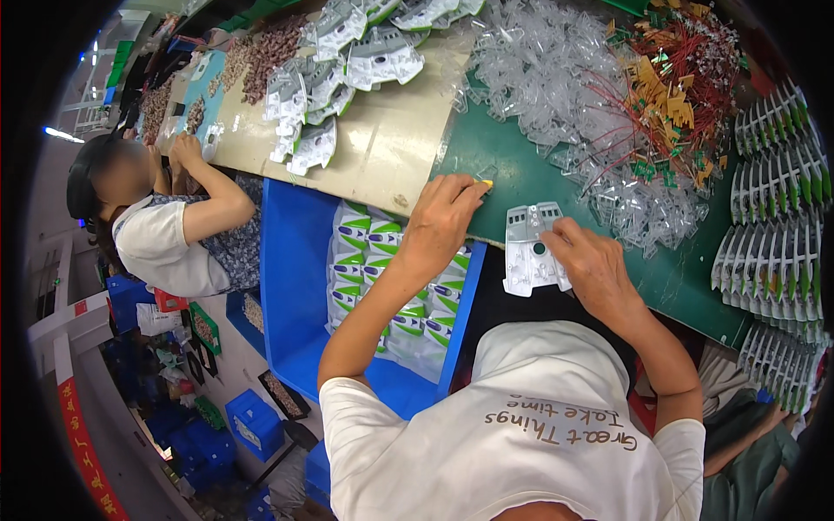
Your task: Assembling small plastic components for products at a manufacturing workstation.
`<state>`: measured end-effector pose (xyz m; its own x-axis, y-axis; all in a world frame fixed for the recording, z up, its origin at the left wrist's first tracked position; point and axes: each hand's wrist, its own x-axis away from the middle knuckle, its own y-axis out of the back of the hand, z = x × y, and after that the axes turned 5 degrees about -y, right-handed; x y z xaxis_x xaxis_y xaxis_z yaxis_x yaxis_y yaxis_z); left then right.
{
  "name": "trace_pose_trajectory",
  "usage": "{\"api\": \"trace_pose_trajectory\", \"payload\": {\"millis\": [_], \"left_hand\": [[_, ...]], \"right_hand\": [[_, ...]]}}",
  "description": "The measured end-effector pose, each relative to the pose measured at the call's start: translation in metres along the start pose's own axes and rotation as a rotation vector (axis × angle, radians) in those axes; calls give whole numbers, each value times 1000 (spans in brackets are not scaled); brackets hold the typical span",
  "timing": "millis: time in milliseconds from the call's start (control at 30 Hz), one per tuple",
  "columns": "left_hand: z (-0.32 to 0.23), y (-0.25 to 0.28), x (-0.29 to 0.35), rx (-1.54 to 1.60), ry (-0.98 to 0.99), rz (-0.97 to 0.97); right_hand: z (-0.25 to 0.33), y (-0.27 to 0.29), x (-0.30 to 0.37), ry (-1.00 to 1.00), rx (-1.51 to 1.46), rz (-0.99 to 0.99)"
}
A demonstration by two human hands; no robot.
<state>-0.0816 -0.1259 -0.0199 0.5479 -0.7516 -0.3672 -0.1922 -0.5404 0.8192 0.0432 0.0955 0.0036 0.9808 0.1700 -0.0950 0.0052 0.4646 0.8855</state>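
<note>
My right hand pinches a grey-white plastic housing shell by its right side, over the front edge of the green mat. The shell has a round hole and a row of small slots. My left hand is closed in a pinch at the mat's left edge, with a bit of yellow at its fingertips; what it holds is too small to make out. Beyond both hands lies a heap of clear plastic pieces. Orange-yellow strips with red wires and small green boards are piled to its right.
Grey-and-green shells lie stacked at the far left of the bench. More shells stand in rows on the right. A blue bin below the bench holds white-and-green parts. Another person works at the left beside small brownish parts.
</note>
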Motion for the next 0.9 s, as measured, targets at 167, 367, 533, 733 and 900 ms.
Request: {"api": "trace_pose_trajectory", "payload": {"millis": [167,367,533,733,900], "left_hand": [[-29,-16,15,227,-50,-123],[-42,-19,6,48,-228,13],[-46,-28,6,-20,-212,33],[-43,-38,15,47,-187,-62],[-44,-51,18,238,-39,-201]], "right_hand": [[-5,-3,-3,50,-15,-32],[-10,-6,-2,98,2,-51],[-12,-13,0,65,-67,-122],[-10,-13,1,-37,-105,-150],[-8,1,11,-98,-129,-101]]}}
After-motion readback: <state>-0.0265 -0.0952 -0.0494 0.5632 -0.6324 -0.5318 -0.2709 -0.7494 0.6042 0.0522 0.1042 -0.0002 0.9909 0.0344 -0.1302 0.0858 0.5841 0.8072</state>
